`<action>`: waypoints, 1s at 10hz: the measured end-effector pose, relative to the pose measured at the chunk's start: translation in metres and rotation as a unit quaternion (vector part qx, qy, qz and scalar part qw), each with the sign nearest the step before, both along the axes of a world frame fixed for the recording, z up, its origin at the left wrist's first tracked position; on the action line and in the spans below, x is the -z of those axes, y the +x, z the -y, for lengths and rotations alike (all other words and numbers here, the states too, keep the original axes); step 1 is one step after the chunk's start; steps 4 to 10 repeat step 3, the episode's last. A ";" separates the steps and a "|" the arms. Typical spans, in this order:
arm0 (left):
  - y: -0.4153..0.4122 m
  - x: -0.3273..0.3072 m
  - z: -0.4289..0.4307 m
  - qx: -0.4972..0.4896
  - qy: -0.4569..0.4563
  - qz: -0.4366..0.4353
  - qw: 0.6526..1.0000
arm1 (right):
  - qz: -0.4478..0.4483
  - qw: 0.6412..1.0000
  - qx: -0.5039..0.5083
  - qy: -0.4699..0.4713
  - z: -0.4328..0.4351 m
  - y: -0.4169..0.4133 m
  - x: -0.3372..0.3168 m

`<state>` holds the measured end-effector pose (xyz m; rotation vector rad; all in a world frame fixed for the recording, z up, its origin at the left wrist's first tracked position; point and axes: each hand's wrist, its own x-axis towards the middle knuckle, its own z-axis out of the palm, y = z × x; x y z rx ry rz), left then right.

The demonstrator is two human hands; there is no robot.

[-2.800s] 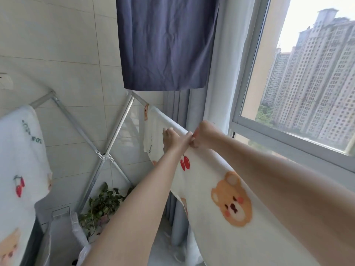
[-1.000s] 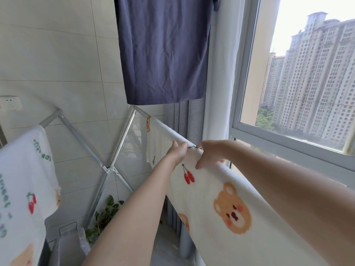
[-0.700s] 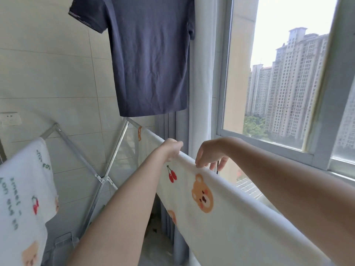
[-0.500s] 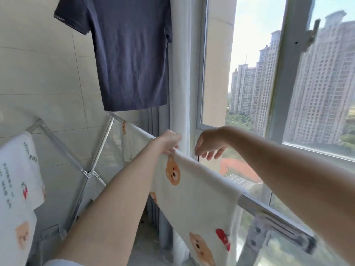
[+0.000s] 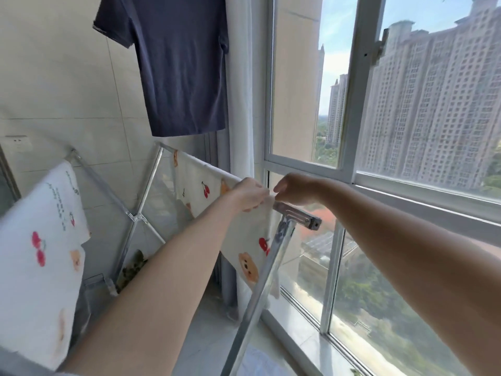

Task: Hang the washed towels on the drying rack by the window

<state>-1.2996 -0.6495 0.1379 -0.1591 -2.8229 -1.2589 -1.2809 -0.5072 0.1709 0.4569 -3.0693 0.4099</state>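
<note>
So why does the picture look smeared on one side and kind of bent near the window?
Head view: the near towel at the left edge is motion-blurred, its print smeared; the wide lens bows the window frame; daylight from outside is bright, while the towel by the window and both hands stay fairly sharp.

Two white towels hang here, one (image 5: pixel 217 196) by the window and one (image 5: pixel 40 240) on the left. There is one drying rack (image 5: pixel 260 289), one dark blue shirt (image 5: pixel 179 63), and two hands, left (image 5: pixel 250 195) and right (image 5: pixel 294 189).
</note>
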 end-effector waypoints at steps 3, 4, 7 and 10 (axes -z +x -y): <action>0.056 -0.032 -0.021 0.050 -0.048 -0.032 0.997 | 0.003 0.992 0.080 -0.093 -0.028 0.068 -0.018; 0.056 -0.032 -0.021 0.050 -0.048 -0.032 0.997 | 0.003 0.992 0.080 -0.093 -0.028 0.068 -0.018; 0.056 -0.032 -0.021 0.050 -0.048 -0.032 0.997 | 0.003 0.992 0.080 -0.093 -0.028 0.068 -0.018; 0.056 -0.032 -0.021 0.050 -0.048 -0.032 0.997 | 0.003 0.992 0.080 -0.093 -0.028 0.068 -0.018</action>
